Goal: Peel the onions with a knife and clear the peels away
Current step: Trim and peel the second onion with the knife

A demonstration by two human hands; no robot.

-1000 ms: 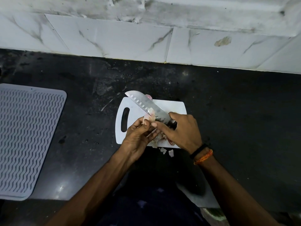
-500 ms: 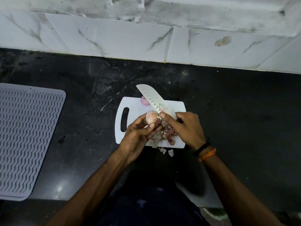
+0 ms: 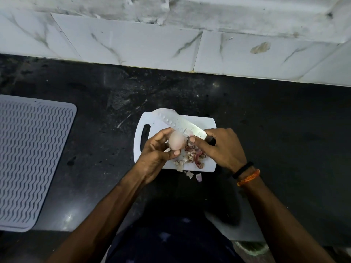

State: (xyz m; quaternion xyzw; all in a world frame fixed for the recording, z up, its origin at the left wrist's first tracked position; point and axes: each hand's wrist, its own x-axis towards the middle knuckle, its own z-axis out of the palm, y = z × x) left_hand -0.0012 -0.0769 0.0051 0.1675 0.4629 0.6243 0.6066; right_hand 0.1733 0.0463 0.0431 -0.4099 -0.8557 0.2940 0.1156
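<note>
Head view: left hand (image 3: 154,154) curled round a pale, nearly bare onion (image 3: 176,142), held just above the white cutting board (image 3: 209,123); right hand (image 3: 221,149) gripping the knife (image 3: 179,122) by its dark handle, thumb pressed toward the onion's right side, where a scrap of skin seems pinched against the blade

Compared with half a second ago: blade swung down from steep to nearly flat, tip now out over the board's far left corner, hiding the pink piece that showed there; onion turned to show far more clean, smooth surface; a second ago, mostly hidden behind the blade

Heap of reddish and papery peels (image 3: 193,157) lying on the board's near edge under the hands, two loose bits (image 3: 193,175) spilled onto the dark counter (image 3: 284,130) just beside it

Judging by that: last strip probably coming away, peeling of this onion close to done, clearing of peels not yet begun

Grey ridged mat (image 3: 28,158) well apart at left
</note>
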